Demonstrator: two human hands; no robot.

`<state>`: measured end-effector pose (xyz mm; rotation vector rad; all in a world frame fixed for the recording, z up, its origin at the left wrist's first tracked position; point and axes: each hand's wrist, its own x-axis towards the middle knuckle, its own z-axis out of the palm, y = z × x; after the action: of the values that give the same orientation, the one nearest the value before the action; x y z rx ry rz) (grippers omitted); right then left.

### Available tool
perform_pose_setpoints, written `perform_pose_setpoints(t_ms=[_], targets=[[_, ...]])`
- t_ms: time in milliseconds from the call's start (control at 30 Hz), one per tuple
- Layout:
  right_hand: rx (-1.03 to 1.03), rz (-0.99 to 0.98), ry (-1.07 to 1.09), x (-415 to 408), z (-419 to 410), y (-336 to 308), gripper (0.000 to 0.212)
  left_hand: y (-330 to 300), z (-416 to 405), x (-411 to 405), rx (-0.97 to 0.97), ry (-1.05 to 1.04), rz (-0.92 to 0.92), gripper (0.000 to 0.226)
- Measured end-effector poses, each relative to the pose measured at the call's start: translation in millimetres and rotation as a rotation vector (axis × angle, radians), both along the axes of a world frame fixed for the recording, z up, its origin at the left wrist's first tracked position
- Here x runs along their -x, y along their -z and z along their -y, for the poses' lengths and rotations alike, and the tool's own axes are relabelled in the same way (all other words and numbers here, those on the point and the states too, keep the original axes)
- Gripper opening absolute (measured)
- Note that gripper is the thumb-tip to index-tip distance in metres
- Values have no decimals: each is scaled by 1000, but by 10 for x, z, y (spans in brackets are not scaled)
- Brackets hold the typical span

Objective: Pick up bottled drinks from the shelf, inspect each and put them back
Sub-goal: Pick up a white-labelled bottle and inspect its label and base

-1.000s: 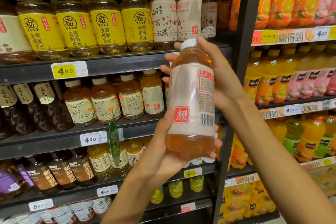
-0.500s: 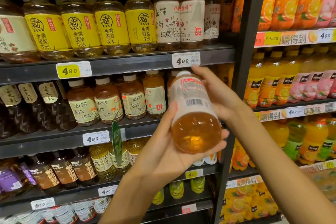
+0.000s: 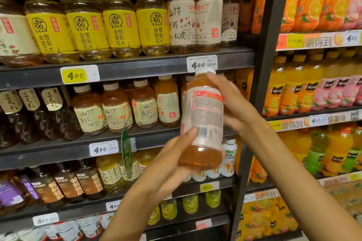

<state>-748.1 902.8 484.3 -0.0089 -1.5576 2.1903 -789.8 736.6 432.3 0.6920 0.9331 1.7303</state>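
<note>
Now my left hand [image 3: 172, 164] and right hand [image 3: 233, 103] clasp the amber tea bottle [image 3: 202, 123], reading its label; next, reshelving it upright.

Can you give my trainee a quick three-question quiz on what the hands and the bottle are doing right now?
1. True or false: the bottle is standing on a shelf.
2. Which hand grips the bottle's lower part? A) left hand B) right hand C) neither
3. Fill in: the white price tag just above the bottle's cap reads ____.

Key:
1. False; both hands hold it in front of the shelves, roughly upright, with its barcode side facing the camera.
2. A; the left hand holds it low with the thumb by the barcode, while the right hand holds the upper part.
3. 4.90
</note>
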Motion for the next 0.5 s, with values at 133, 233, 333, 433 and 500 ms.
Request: perform_pose_setpoints(t_ms=[133,233,333,433,500], targets=[[-261,-148,12,-52,41,-67,34,17,30,72,99,-123,-452,59],[-433,-177,40,-135,87,-142,49,46,-15,74,68,-260,-631,64],[-609,-164,106,-250,146,-160,53,81,-55,97,6,-383,-741,69],[-708,-189,118,-339,183,-150,58,90,-89,153,-44,-472,-851,71],[-756,-256,104,-380,208,-135,63,100,-116,212,-66,-512,-921,77]])
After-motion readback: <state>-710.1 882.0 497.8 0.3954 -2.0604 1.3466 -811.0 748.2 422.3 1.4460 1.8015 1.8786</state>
